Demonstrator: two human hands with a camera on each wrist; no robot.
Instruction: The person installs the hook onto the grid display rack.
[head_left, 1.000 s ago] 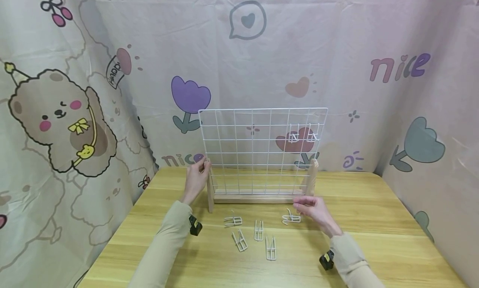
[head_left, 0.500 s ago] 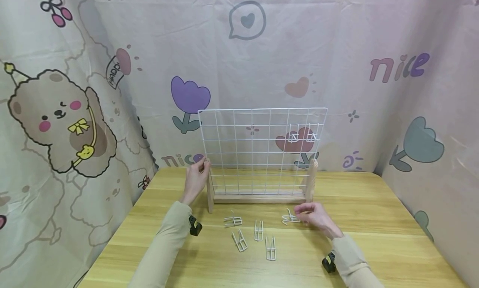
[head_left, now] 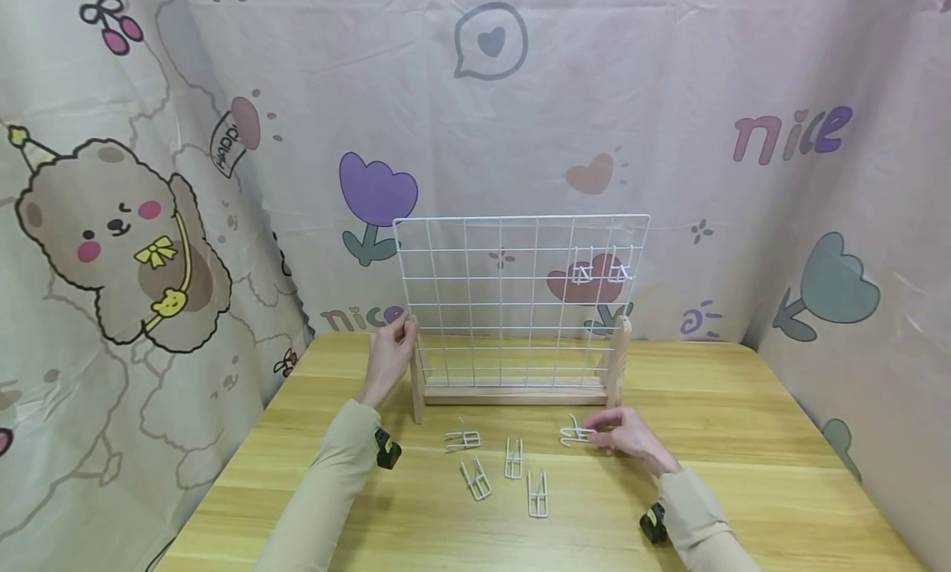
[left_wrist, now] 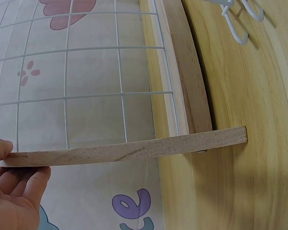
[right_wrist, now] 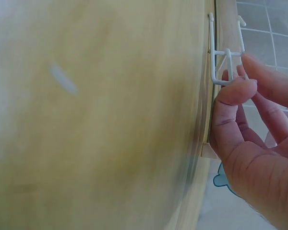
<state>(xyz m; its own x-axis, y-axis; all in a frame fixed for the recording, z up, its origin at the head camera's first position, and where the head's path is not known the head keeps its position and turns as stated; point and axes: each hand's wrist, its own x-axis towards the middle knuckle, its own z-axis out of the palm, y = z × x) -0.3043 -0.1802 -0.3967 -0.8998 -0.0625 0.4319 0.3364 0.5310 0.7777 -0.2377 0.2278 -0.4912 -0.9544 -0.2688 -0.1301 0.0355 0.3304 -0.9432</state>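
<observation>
My left hand (head_left: 390, 353) grips the top of the wooden left upright (head_left: 418, 382) of a stand; the left wrist view shows thumb and fingers on either side of it. The stand holds a white wire grid panel (head_left: 501, 304) upright. My right hand (head_left: 627, 436) pinches the closed end of a white wire hook (head_left: 574, 433) in front of the stand's right side. In the right wrist view, the hook's (right_wrist: 213, 62) prongs point away from the fingertips, which hide part of its end. Whether it is still touching the table, I cannot tell.
Two white hooks (head_left: 582, 272) hang at the grid's upper right. Several more lie loose on the wooden table (head_left: 706, 440), including one hook (head_left: 513, 458) near the middle and another (head_left: 538, 506) closer to me. A patterned curtain (head_left: 475, 118) surrounds the table's back and sides.
My right hand has come down slightly from beside the stand's base onto the rightmost loose hook and now pinches its end. The left hand stays on the upright.
</observation>
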